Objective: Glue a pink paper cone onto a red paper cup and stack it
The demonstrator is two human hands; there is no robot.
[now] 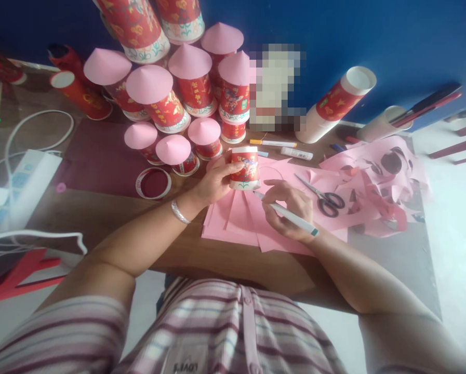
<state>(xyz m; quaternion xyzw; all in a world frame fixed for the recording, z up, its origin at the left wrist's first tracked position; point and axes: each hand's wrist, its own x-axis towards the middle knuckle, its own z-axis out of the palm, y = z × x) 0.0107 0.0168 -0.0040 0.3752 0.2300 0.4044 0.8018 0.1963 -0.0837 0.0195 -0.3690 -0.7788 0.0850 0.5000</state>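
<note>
My left hand (pixel 216 181) is wrapped around a small red patterned paper cup (pixel 245 167) that stands rim down on a stack of pink paper sheets (pixel 238 218). My right hand (pixel 286 208) grips a white pen (pixel 295 219) with a green end, its tip at the cup's base on the pink paper. A silver bracelet (pixel 179 212) sits on my left wrist.
Behind the cup stand several red paper cups topped with pink paper cones (pixel 170 98). Scissors (pixel 323 197) lie on pink paper scraps (pixel 376 182) to the right. A round red lid (pixel 153 183), a white marker (pixel 296 153), a power strip (pixel 28 182) and cables lie on the wooden table (pixel 100 213).
</note>
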